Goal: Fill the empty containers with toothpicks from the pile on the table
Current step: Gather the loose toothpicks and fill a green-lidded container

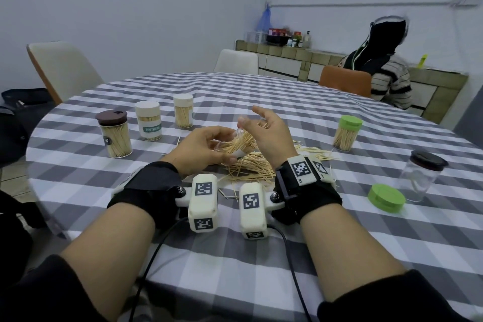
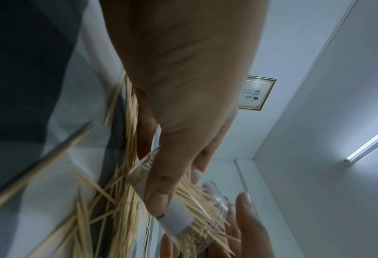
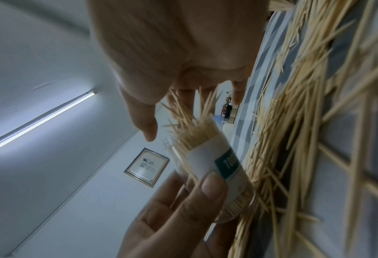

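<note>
Six containers show in the head view. Three lidded cylinders full of toothpicks stand in a row at left centre: one brown-lidded [image 1: 114,134] and two white-lidded [image 1: 148,121] [image 1: 183,111]. A green-lidded one [image 1: 347,133], also full, stands at right. A clear, empty, dark-lidded jar [image 1: 422,178] stands lower right beside a loose round green lid [image 1: 386,197].

The sixth, a clear plastic tube with a white and teal label [image 3: 214,164], is tilted in the left hand [image 1: 200,148], whose thumb and fingers curl around it. Thin wooden toothpicks bristle unevenly from its open mouth.

The right hand [image 1: 269,131] hovers at that mouth, fingers loosely spread and gripping nothing that can be made out.

The toothpick pile [image 1: 251,168] lies scattered on the grey-and-white checked tablecloth [image 1: 235,264], centre frame, partly hidden by both hands. Both wrist views are blurred.
</note>
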